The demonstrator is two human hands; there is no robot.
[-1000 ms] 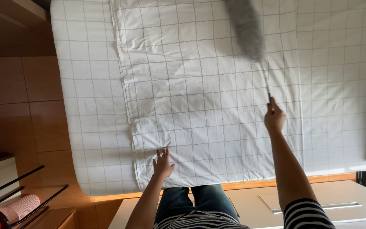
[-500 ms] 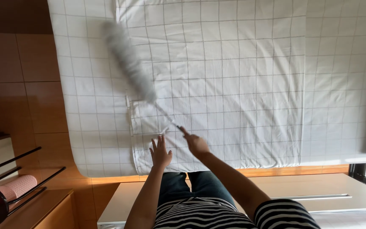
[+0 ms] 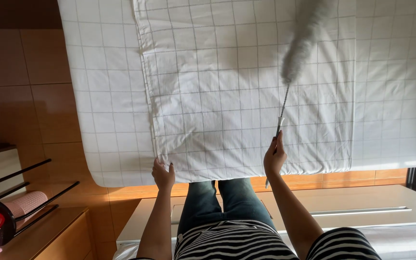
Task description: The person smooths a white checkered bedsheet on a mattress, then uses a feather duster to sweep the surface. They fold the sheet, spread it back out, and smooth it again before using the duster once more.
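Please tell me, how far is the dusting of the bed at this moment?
Done: the white grid-patterned cover lies flat over the white checked mattress, mostly smooth. In hand: the right hand grips a thin-handled grey fluffy duster, blurred with motion over the right half, while the left hand presses the cover's near corner. Left: no dust is visible, so the untreated area cannot be judged; faint creases remain near the left hand.

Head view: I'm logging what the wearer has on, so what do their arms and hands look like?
Both forearms are bare. The left hand and right hand have no gloves, and no rings or watch are visible. Short black-and-white striped sleeves show at the bottom edge.
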